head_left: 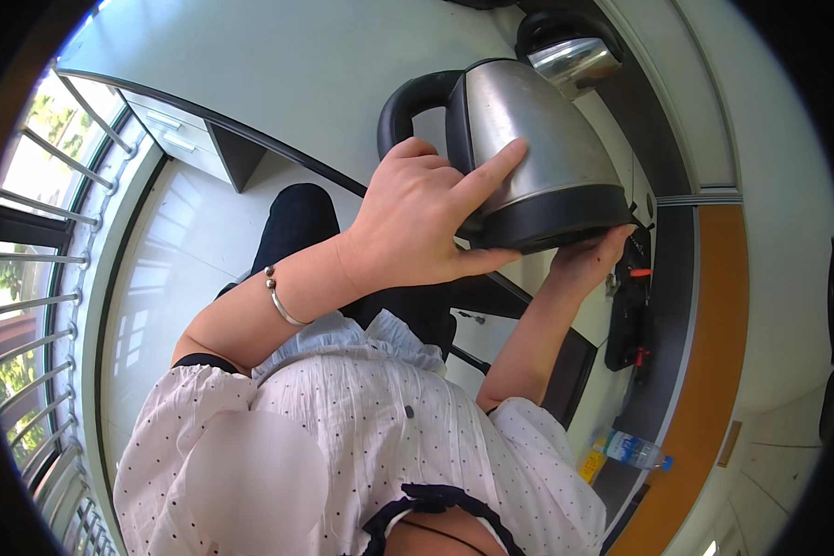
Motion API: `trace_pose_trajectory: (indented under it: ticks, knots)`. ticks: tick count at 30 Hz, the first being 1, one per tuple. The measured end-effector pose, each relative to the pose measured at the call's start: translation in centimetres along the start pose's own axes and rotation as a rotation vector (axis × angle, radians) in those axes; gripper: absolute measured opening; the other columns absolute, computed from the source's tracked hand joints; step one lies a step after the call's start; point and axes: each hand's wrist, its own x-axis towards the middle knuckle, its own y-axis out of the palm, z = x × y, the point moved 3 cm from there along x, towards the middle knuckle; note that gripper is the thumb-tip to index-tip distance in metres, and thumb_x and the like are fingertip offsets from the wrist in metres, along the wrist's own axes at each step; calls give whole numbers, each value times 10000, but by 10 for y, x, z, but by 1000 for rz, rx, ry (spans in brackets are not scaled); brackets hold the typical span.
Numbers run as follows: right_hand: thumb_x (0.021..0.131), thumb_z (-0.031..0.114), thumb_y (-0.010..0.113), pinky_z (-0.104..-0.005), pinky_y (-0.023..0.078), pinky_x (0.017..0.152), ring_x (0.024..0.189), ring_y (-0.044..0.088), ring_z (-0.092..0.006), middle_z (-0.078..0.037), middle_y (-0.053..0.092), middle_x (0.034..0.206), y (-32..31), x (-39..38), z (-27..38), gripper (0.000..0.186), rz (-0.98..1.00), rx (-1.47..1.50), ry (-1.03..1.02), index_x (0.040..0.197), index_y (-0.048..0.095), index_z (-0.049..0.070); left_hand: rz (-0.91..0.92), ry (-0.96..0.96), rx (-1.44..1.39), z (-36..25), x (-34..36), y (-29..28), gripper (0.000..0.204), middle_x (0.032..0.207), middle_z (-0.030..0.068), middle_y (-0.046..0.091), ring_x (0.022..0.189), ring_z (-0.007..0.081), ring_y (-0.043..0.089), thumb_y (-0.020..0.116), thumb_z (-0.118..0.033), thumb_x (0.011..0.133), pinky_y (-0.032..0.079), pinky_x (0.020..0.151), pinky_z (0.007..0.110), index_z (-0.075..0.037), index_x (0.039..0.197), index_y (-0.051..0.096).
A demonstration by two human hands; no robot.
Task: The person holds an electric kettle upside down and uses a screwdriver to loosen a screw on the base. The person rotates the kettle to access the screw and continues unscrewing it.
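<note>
A brushed-metal electric kettle (pixel 547 130) with a black handle and black base is held up in front of me, tilted, above my lap. My left hand (pixel 422 208) grips its near side by the handle. The left index finger lies stretched along the metal body, the thumb reaches to the base, and the other fingers are curled by the lower end of the handle. From below, my right hand (pixel 591 259) supports the base at its right side; the kettle hides part of those fingers.
A white table (pixel 278 74) with a black edge lies ahead, and a chrome and black vessel (pixel 579 65) stands behind the kettle. White drawers (pixel 181 134) and a barred window (pixel 42 241) are at left. At right are dark items (pixel 628 320) and a plastic bottle (pixel 635 449).
</note>
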Motion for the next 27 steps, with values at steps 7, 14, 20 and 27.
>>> trace_pose_trajectory:
  ticks: [7, 14, 20, 27]
  knots:
    - [843, 519, 591, -334, 449, 924, 1049, 580, -221, -169, 589, 1157, -2, 0, -3, 747, 47, -4, -16, 1215, 490, -120, 31, -25, 3, -2, 2, -4, 867, 548, 23, 469, 524, 197, 495, 780, -347, 624, 391, 684, 308, -3, 1343, 441]
    - [819, 481, 627, -348, 364, 1013, 1170, 523, -282, -216, 555, 1238, 13, -2, 15, 658, 134, -32, -79, 1181, 562, -65, -15, 27, 31, 2, 1, -2, 870, 557, 9, 515, 508, 177, 518, 771, -353, 593, 424, 683, 311, -3, 1324, 455]
    - [801, 413, 675, -333, 358, 1015, 1180, 517, -273, -199, 562, 1238, 15, -3, 22, 596, 190, -25, -120, 1176, 578, -40, -7, 44, 9, 3, -3, -1, 875, 594, 25, 544, 548, 178, 544, 762, -298, 587, 435, 739, 319, 31, 1329, 435]
    - [833, 295, 668, -314, 371, 999, 1168, 513, -243, -181, 550, 1257, 22, -6, 31, 495, 201, -9, -81, 1182, 565, -40, -8, 29, -2, 11, -6, -1, 895, 604, 35, 547, 580, 190, 563, 766, -298, 587, 436, 741, 327, 53, 1334, 419]
